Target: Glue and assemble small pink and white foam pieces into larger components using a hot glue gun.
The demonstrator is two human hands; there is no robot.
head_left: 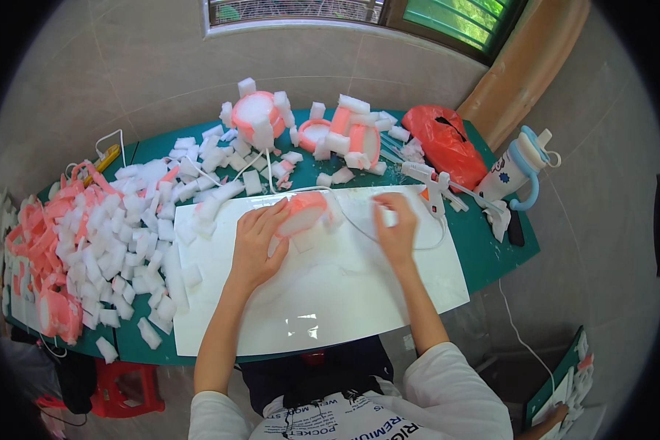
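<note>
On a glossy white board (pixel 323 293), my left hand (pixel 257 238) steadies a round pink-and-white foam piece (pixel 303 214), fingers along its left side and thumb near its lower edge. To the right of that piece, my right hand (pixel 396 229) is raised over the board with its fingers curled together. A whitish patch shows between those fingers, too blurred to make out as a foam block or the board behind. A white glue gun (pixel 434 192) lies at the board's upper right corner, its cord looping across the board.
A heap of white foam blocks (pixel 117 257) and pink foam strips (pixel 33 242) covers the left side. Foam-block assemblies (pixel 257 114) stand behind the board. At right are a red plastic bag (pixel 444 147) and a white-and-blue tumbler (pixel 513 172). Another person's hand (pixel 559 414) shows lower right.
</note>
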